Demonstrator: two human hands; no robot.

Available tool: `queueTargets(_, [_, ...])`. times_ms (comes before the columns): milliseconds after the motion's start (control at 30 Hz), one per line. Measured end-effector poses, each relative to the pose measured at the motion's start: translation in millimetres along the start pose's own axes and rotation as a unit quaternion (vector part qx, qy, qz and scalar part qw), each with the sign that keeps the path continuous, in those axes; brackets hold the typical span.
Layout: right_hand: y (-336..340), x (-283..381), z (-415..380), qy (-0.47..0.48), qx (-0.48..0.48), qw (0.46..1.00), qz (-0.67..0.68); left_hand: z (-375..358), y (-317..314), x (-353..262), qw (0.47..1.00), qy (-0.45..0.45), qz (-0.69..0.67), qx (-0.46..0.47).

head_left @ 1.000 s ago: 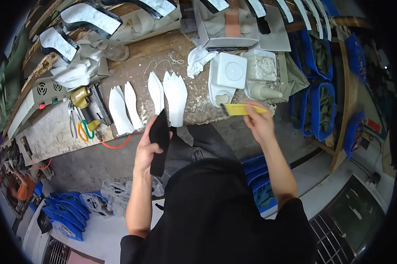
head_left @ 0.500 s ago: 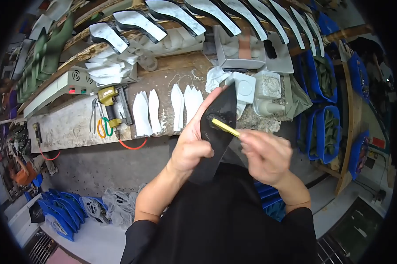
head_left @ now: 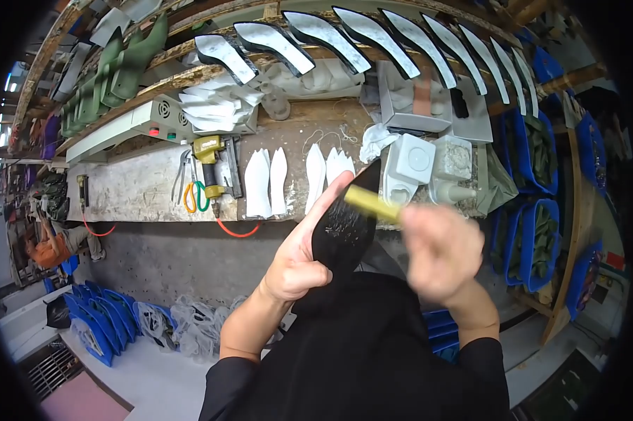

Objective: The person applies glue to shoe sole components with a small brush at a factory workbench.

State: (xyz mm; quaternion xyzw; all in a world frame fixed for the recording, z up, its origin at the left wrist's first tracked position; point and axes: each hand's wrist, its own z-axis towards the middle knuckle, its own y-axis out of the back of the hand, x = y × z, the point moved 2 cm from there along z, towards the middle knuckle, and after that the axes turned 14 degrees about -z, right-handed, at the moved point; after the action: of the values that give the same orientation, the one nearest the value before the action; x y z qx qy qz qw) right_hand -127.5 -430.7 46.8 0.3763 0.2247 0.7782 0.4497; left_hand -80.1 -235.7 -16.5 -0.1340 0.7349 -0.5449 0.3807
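My left hand [head_left: 297,261] is wrapped round the edge of a black insole-shaped piece [head_left: 344,235], thumb bent at its near side and fingers behind it. The piece is held up and tilted in front of my dark clothing, its face shiny with a wet smear and small pale flecks. In my right hand [head_left: 439,245], closed and blurred by motion, is a flat yellow stick [head_left: 374,203]. Its far end overlaps the upper part of the black piece in this view.
On the workbench [head_left: 130,189] are white insole-shaped pieces [head_left: 259,184], a nail gun [head_left: 209,163], scissors [head_left: 197,196] and white containers [head_left: 409,160]. White-faced, black-edged insoles [head_left: 330,38] line the rack above. Blue bins [head_left: 537,242] stand at right. A person in orange [head_left: 48,249] is far left.
The yellow stick has swung up towards the tip of the black piece, and my right hand now blurs. The wet smear shows wider. The camera view has shifted, moving the bench rightward.
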Motion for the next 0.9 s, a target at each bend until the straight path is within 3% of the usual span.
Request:
queueTargets(33, [-3.3, -16.7, 7.8, -0.159, 0.007, 0.979, 0.125, -3.5, -1.4, -1.0, 1.000, -0.002, 0.004, 0.002])
queueTargets(67, [-5.6, -36.5, 13.9, -0.307, 0.015, 0.919, 0.245, -4.9, -1.3, -1.9, 1.000, -0.008, 0.011, -0.007])
queueTargets(100, [-0.3, -44.8, 10.8, -0.303, 0.012, 0.921, 0.244, -6.3, -1.1, -2.0, 1.000, -0.012, 0.017, -0.017])
queueTargets(167, [0.6, -65.3, 2.5, -0.396, -0.029, 0.739, 0.544, -5.1, 0.2, -0.4, 0.999, -0.023, 0.022, -0.037])
queueTargets(333, [-12.1, -53.3, -1.9, -0.445, 0.019, 0.791, 0.419, -9.1, 0.4, 4.5, 0.998, 0.003, 0.025, -0.052])
queueTargets(500, [5.7, -19.7, -9.0, -0.364, 0.057, 0.869, 0.331, -12.4, -8.5, 9.3, 0.999, 0.015, -0.029, -0.016])
queueTargets(667, [9.2, -34.8, -28.1, -0.413, -0.079, 0.820, 0.388, -7.9, -23.4, 9.4, 0.997, -0.011, -0.011, -0.077])
queueTargets(800, [0.8, -30.0, -50.7, -0.433, -0.050, 0.838, 0.328, -8.1, -19.2, 12.1, 0.996, -0.020, -0.010, -0.087])
queueTargets(900, [-5.2, -26.9, -48.0, -0.390, -0.021, 0.871, 0.298, 0.1, -18.0, 11.2, 0.995, -0.049, -0.010, -0.087])
